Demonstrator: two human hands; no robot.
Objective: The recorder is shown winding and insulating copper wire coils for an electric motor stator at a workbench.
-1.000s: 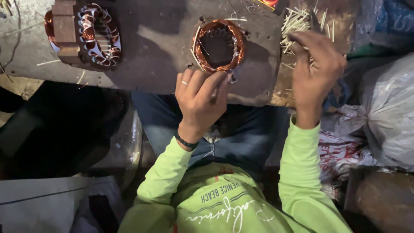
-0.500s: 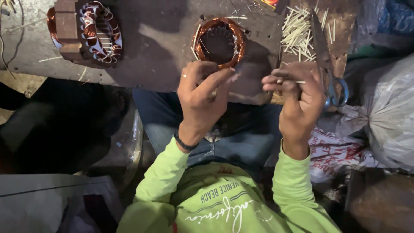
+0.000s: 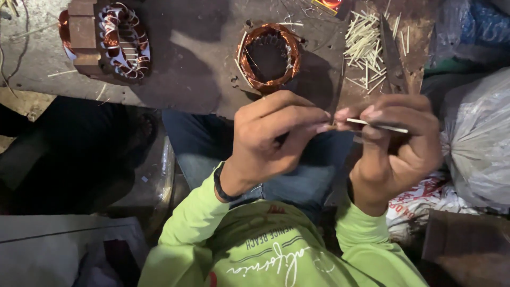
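Observation:
My right hand (image 3: 396, 146) pinches a thin pale stick (image 3: 378, 126) between thumb and fingers, holding it level above my lap. My left hand (image 3: 268, 141) has its fingers curled, and its fingertips meet the stick's left end. Beyond my hands a round stator with copper winding (image 3: 268, 56) lies on the dark worn board (image 3: 191, 79). A loose pile of the same pale sticks (image 3: 365, 43) lies to its right, beside a long dark blade (image 3: 393, 56).
A second wound stator with a rusty block (image 3: 106, 40) sits at the board's far left. Grey and white plastic bags (image 3: 478, 138) crowd the right side. My jeans-clad legs (image 3: 297, 175) are under the hands. A pale box (image 3: 53, 250) lies at lower left.
My right hand left the stick pile and came back toward me with one stick. My left hand moved down from the copper stator to meet it.

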